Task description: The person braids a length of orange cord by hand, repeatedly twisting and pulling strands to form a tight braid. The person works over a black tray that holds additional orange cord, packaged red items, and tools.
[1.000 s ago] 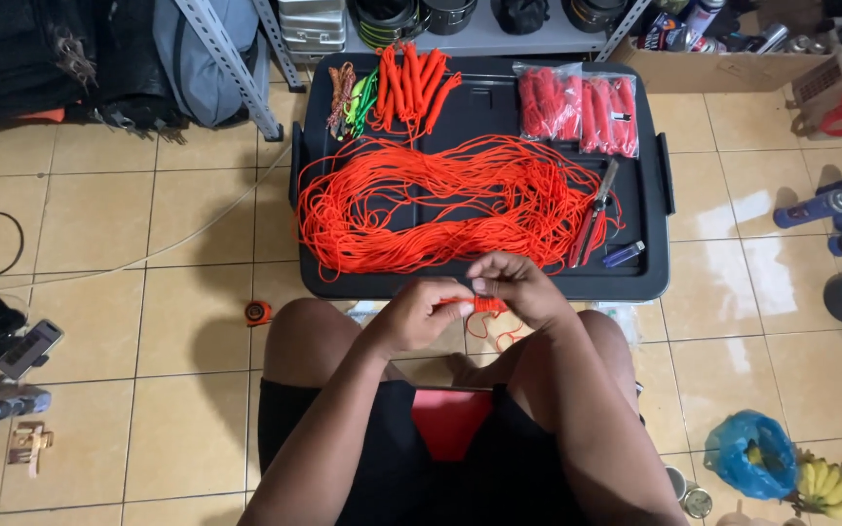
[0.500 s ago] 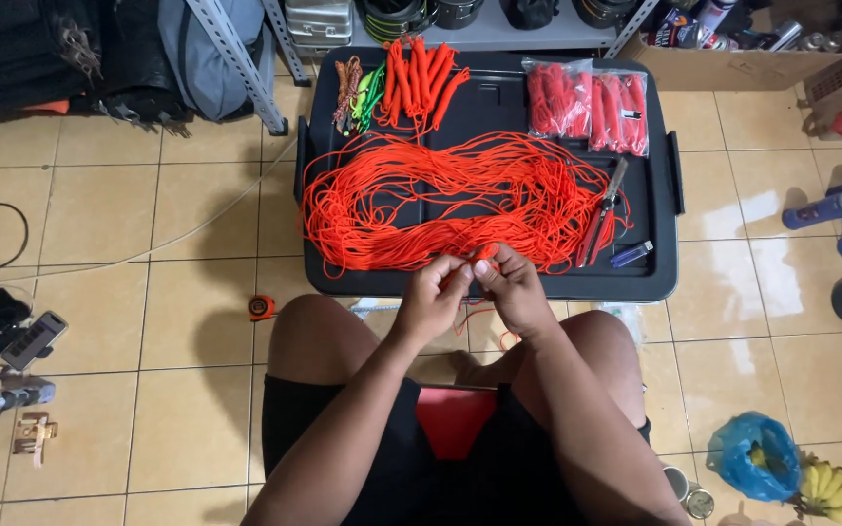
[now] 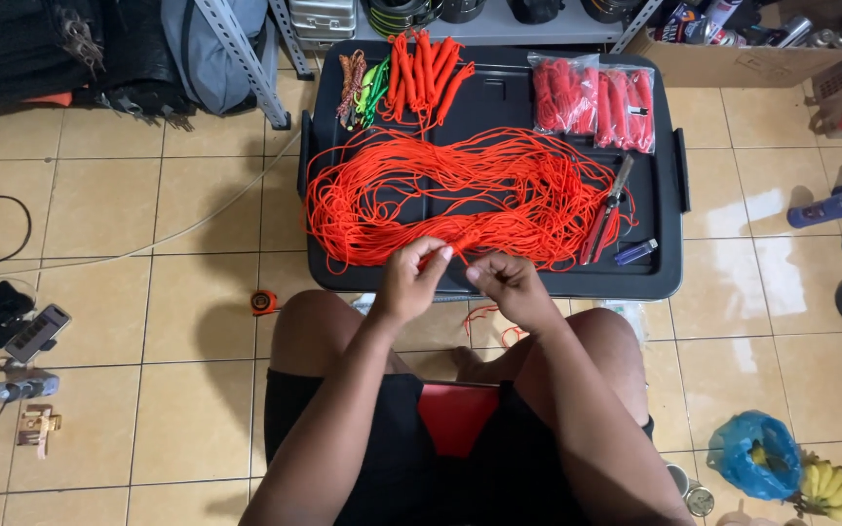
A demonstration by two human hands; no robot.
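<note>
A big loose tangle of orange cord (image 3: 470, 195) lies spread on a black plastic lid (image 3: 669, 219) on the floor in front of me. My left hand (image 3: 411, 282) pinches a strand of this cord at the lid's near edge. My right hand (image 3: 509, 287) is close beside it, fingers curled; a thin strand seems to run into it, but I cannot tell its grip. A short piece of orange cord (image 3: 487, 319) hangs below my hands between my knees.
Finished orange cord bundles (image 3: 426, 68), a multicoloured bundle (image 3: 358, 83) and bagged red cords (image 3: 592, 97) lie at the lid's far side. Pliers (image 3: 608, 209) and a blue lighter (image 3: 635, 252) rest at its right. A tape measure (image 3: 263, 302), phones (image 3: 36, 333) and bottles (image 3: 835, 207) sit on the tiles.
My hands have moved forward from my knees to the lid's near edge and drawn slightly apart, the left now pinching a strand from the pile.
</note>
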